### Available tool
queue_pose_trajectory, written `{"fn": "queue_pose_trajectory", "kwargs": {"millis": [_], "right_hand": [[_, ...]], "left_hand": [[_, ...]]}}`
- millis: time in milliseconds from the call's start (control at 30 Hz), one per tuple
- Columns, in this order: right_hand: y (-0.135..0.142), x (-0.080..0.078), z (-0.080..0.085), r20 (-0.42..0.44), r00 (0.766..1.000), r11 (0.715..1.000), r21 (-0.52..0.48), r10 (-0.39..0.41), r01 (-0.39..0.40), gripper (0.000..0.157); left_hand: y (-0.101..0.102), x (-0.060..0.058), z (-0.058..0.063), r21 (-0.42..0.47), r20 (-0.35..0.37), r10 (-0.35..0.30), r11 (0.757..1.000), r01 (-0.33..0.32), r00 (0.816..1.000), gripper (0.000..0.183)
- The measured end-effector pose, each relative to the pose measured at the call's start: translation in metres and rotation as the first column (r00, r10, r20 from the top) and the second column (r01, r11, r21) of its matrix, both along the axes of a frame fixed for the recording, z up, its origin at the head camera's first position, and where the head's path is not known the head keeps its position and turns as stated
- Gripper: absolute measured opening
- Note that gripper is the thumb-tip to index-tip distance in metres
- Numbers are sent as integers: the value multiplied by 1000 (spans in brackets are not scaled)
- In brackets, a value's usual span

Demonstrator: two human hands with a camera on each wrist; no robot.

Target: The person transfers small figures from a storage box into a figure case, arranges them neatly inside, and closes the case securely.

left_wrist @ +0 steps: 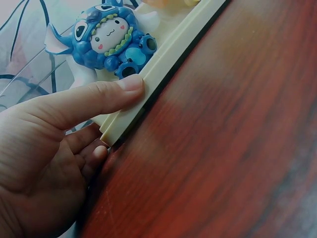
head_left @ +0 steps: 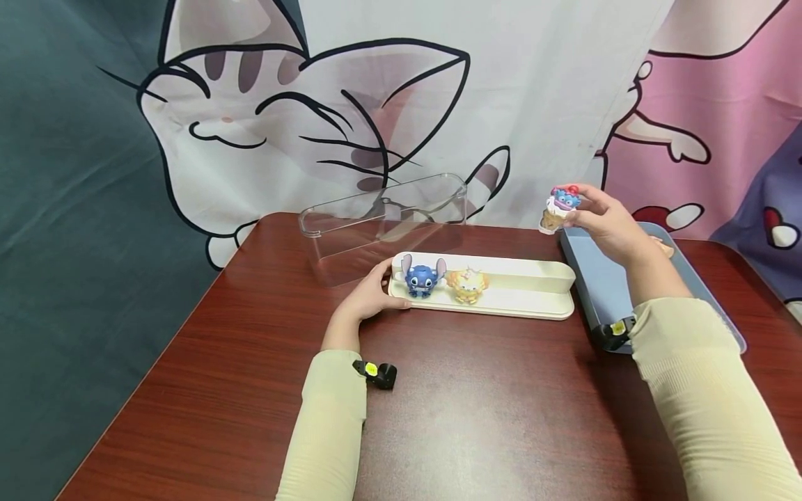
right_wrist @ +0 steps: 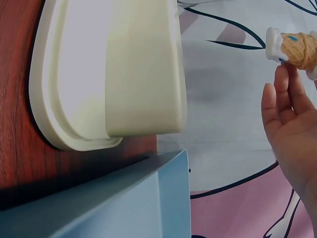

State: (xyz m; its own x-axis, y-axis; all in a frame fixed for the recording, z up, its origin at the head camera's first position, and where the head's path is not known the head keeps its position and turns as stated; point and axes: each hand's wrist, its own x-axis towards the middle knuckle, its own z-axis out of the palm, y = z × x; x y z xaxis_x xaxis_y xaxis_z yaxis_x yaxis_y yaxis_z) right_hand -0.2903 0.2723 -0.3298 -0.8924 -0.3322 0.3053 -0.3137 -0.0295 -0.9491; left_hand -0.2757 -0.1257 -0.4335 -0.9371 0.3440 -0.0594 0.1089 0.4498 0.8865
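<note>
at the left, a clear cover [head_left: 409, 224] rests on the table [head_left: 438, 410] behind the work, see-through enough that the curtain [head_left: 539, 104] shows in it. just in front, the left hand [head_left: 376, 296] grips the left end of a cream stepped base [head_left: 532, 301], thumb on the front rim, seemingly to steady it. next to that thumb a blue big-eared figure [head_left: 422, 280] stands on the lower step, then a yellow figure [head_left: 467, 285] beside it; the base runs on to the right past them. further right and raised, the right hand [head_left: 606, 221] pinches an ice-cream-cone figure [head_left: 557, 210] between thumb and fingers, apart from the base and near its right end. at far right lies a blue tray [head_left: 598, 268], with a small tan item [head_left: 663, 246] in it.

the step in hand looks like setting figures in a row, the third one in mid-air; the next move seems to call for bringing it leftward and down, upright, beside the yellow one without knocking it.

as for what is hidden: the left fingertips pass behind the base's end, the left wrist view catches only a sliver of the yellow figure, the right wrist view cuts off the cone figure and its thumb grip, and the right arm covers part of the tan item, so i cannot tell what it is.
</note>
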Motion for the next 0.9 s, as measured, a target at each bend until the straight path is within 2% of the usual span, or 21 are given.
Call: {"fn": "queue_pose_trajectory", "kwargs": {"millis": [67, 133, 333, 467, 700, 900], "right_hand": [[-1, 0, -1, 3, 999, 998, -41, 48, -48, 38], [-1, 1, -1, 9, 999, 999, -27, 47, -47, 37], [-4, 3, 1, 40, 999, 993, 114, -14, 9, 31], [-7, 4, 3, 60, 998, 984, 179, -29, 18, 31], [-12, 4, 3, 43, 995, 986, 139, 87, -92, 38], [-16, 4, 1, 27, 996, 959, 270, 83, -87, 34]], "left_hand": [[0, 0, 0, -2, 0, -2, 1000, 2, 1000, 97], [0, 1, 1, -5, -2, -6, 1000, 6, 1000, 96], [-1, 0, 1, -1, 9, -8, 1000, 8, 1000, 96], [-1, 0, 1, -1, 13, -7, 1000, 7, 1000, 97], [-1, -1, 1, -6, 13, -3, 1000, 3, 1000, 97], [-1, -1, 0, -12, 11, -3, 1000, 3, 1000, 97]]}}
